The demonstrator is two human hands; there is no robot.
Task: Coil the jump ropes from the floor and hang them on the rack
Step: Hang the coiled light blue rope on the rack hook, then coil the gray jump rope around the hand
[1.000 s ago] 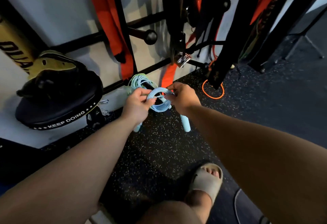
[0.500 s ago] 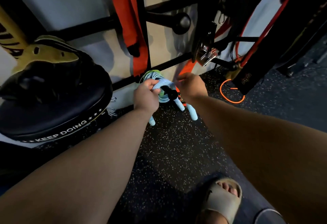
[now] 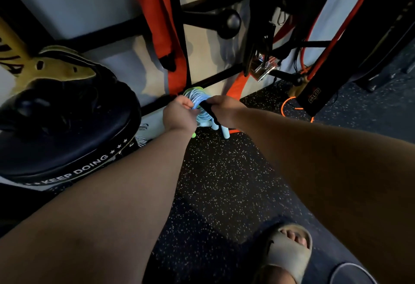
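The blue jump rope (image 3: 200,106), coiled, is sitting between both grips, just before the rack's low bar (image 3: 215,79). The left grip (image 3: 179,115) is clamping its left side. The right grip (image 3: 224,110) is curling around its right side and a black piece (image 3: 206,105). Its handles (image 3: 225,132) are hanging below the grips, over the speckled floor (image 3: 224,171).

Jump rope (image 3: 199,99) I hold: pale blue. Floor (image 3: 224,182): black, white-speckled. Straps (image 3: 155,3): orange. Pad (image 3: 67,131): black, white lettering. My sandal (image 3: 285,254): tan.

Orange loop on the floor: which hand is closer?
Right. The right hand lies just left of the orange loop; the left hand is farther left, across the blue rope.
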